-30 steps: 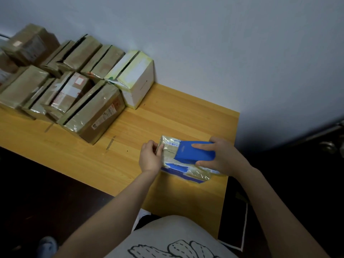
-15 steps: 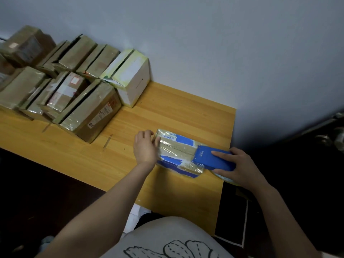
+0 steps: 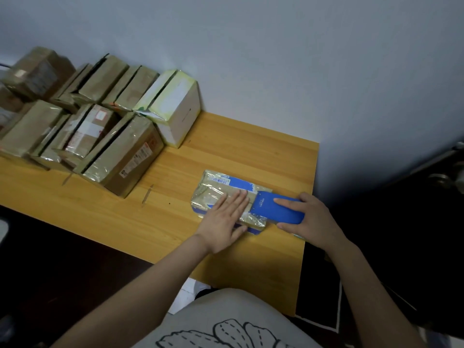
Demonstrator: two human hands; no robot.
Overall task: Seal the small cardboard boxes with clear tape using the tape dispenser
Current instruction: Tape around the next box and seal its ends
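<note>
A: How far along was the sealing?

B: Mid-box, I'd judge. The left hand (image 3: 223,222) lay flat, fingers straight, pressing the small cardboard box (image 3: 213,187) onto the tabletop (image 3: 238,144). The right hand (image 3: 313,217) gripped the blue tape dispenser (image 3: 273,213), which sat on the box's glossy taped top, at the end nearest that hand.

A: And the rest?

B: A cluster of brown boxes (image 3: 118,159) and a white box (image 3: 175,114) stood well beyond the left hand. Several showed dark gaps along their flaps, so they probably awaited tape; I couldn't tell for certain.
</note>
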